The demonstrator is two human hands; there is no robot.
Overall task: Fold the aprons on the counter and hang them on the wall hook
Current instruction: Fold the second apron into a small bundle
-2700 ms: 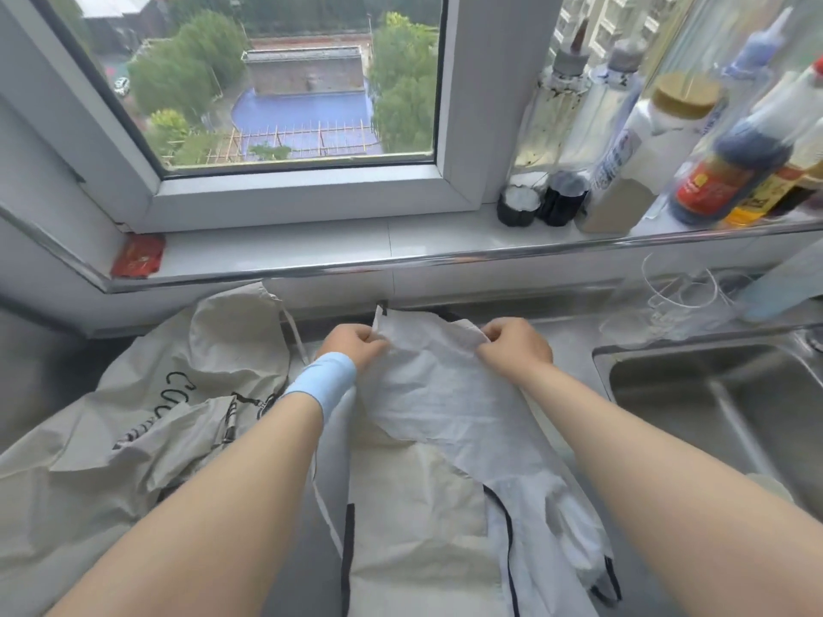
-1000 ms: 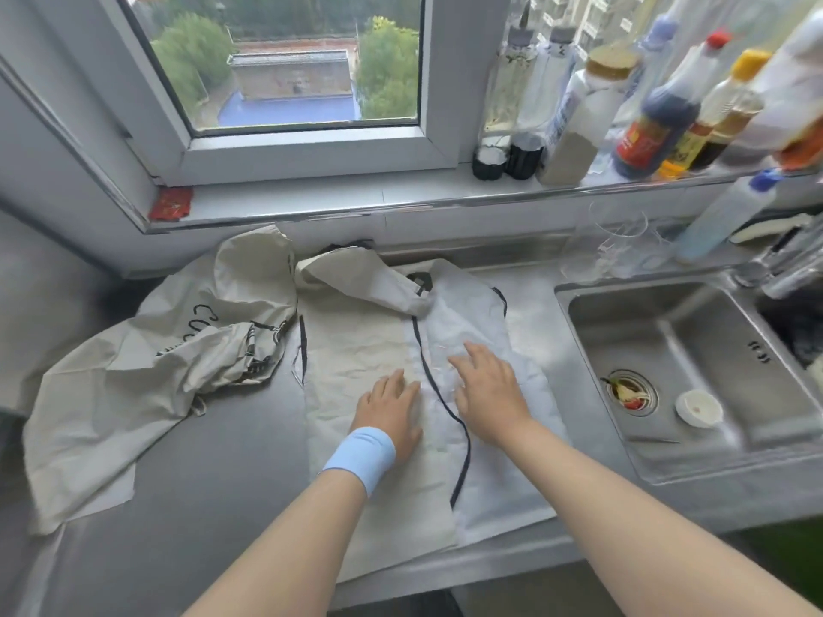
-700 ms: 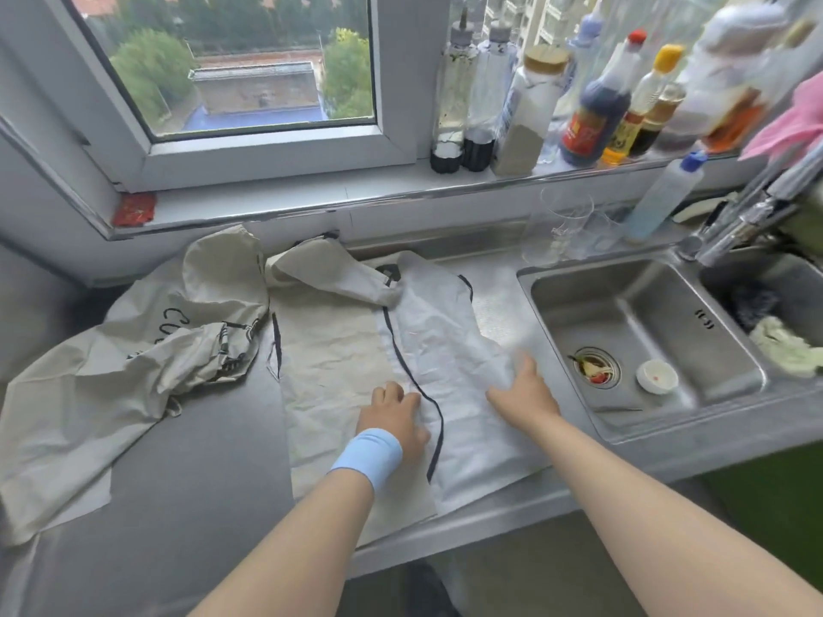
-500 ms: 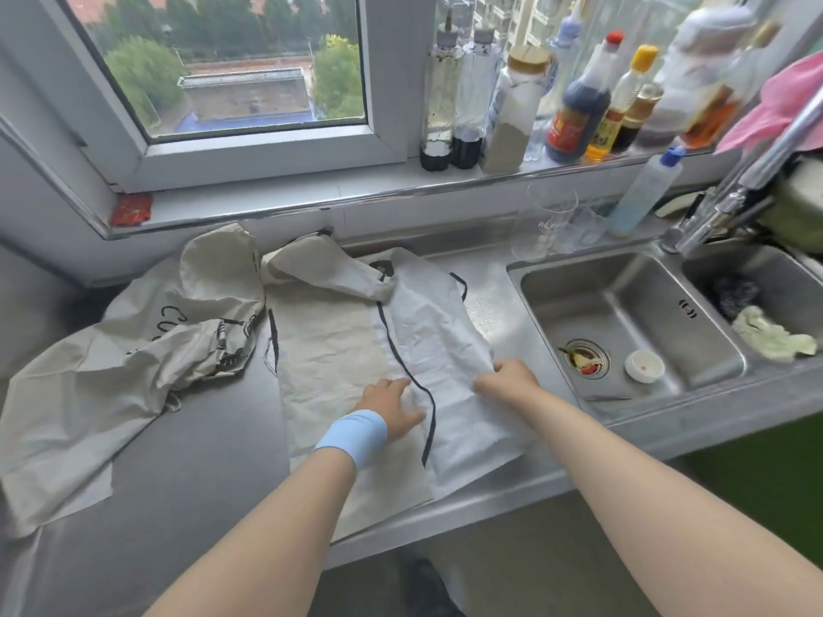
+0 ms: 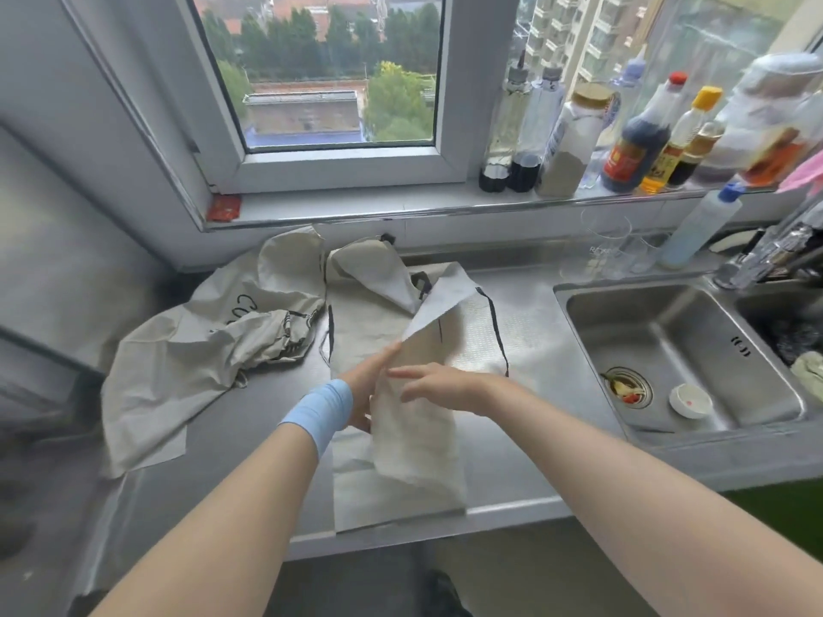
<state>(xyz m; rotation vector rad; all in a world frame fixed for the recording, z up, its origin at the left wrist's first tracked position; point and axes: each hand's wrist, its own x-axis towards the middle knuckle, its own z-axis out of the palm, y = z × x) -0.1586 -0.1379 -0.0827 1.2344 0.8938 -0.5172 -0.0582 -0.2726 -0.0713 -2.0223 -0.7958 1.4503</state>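
A pale apron (image 5: 414,443) with black trim lies on the steel counter (image 5: 530,313) in front of me. Its right half stands lifted and is turned over toward the left. My right hand (image 5: 441,385) lies against that flap with fingers stretched to the left. My left hand (image 5: 367,382), with a blue wristband, rests on the apron along the fold line, straight fingers partly hidden behind the flap. A second apron (image 5: 187,362) with black lettering lies crumpled to the left. No wall hook is in view.
A steel sink (image 5: 668,322) with a small white cap in it sits at the right, a faucet (image 5: 775,256) behind it. Several bottles (image 5: 632,140) line the window sill, and a clear glass (image 5: 601,247) stands below them. The counter's front edge is close to me.
My right hand took the apron's right edge and swung that half up and over to the left. My left hand stayed on the middle of the apron.
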